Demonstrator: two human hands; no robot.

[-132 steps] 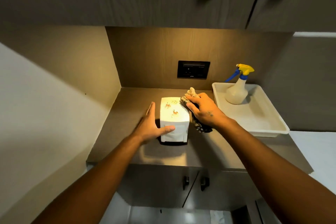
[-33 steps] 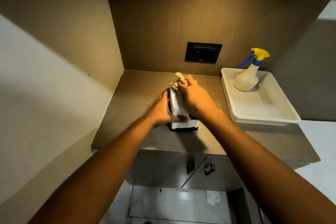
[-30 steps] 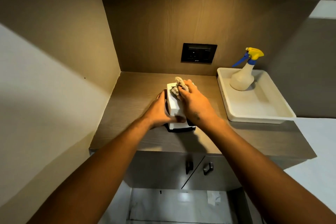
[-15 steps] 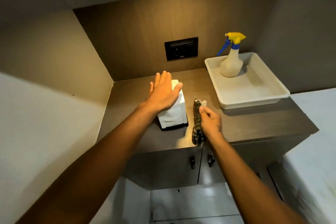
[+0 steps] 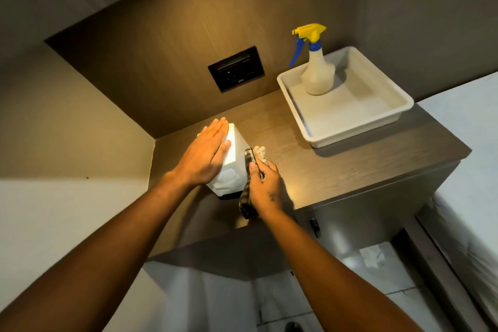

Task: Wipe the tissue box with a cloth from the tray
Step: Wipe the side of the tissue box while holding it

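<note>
**Cloth worked down the box's right side, left palm pinning it**

The right hand [image 5: 265, 186] was curled tight around the cloth [image 5: 249, 178], thumb pressed on top, fingers wrapped under it; a pale tuft of fabric poked out past the knuckles and a dark patterned tail hung down below the wrist. That bunched cloth sat against the right face of the tissue box [image 5: 234, 162], which stood on the wooden counter [image 5: 336, 170] near the left wall. Over on the other side, the left hand [image 5: 206, 155] lay flat and fully spread, fingers straight and together, palm resting on the top and left face of the box, gripping nothing, simply bracing it.

To do this stroke well, I'd say the left palm needed to bear down firmly, since a light box like this would probably skid or tip under sideways pressure. Long passes along the face, with the cloth's flat side turned to the box, would likely clean better than dabbing with a wad. The dangling tail risked dragging across the counter edge.

Further right, well apart from the box, the white tray [image 5: 377, 127] sat with a spray bottle [image 5: 318, 75] standing upright in it.
</note>
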